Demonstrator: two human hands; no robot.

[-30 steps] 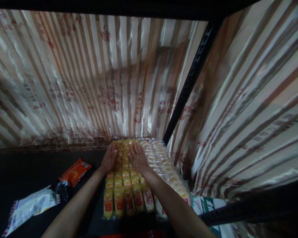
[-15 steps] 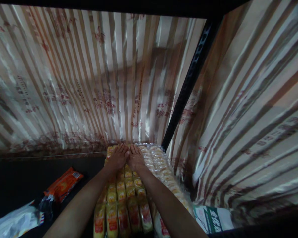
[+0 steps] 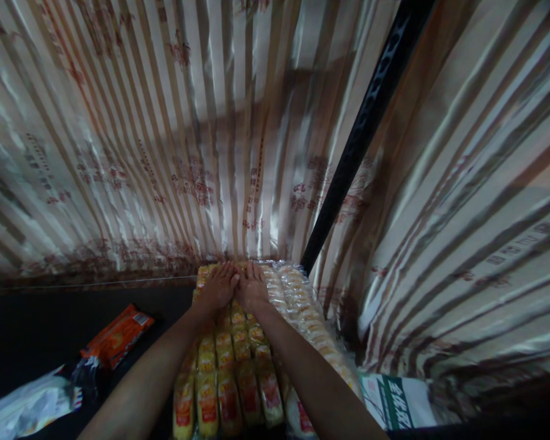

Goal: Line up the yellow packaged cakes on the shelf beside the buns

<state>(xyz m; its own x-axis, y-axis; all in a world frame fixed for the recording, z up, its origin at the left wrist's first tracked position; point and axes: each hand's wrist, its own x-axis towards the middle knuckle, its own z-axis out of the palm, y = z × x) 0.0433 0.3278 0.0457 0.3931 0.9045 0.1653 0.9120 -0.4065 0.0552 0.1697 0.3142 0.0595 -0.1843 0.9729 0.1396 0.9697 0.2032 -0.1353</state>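
Both of my hands lie flat, palms down, side by side on the far end of a long pack of yellow-wrapped snacks (image 3: 231, 379) on a dark shelf. My left hand (image 3: 217, 287) and my right hand (image 3: 252, 288) touch each other at the thumbs, fingers stretched toward the striped sheet at the back. A second clear pack of paler snacks (image 3: 302, 311) lies right beside it on the right.
A striped beige plastic sheet (image 3: 165, 153) covers the back and right side. A black slotted shelf post (image 3: 362, 134) rises at the right corner. An orange packet (image 3: 117, 336) and a white bag (image 3: 27, 406) lie at the left. A green and white carton (image 3: 394, 400) sits lower right.
My hands slid forward along the yellow pack to its far end and came together. The pack now reaches the striped sheet at the back.
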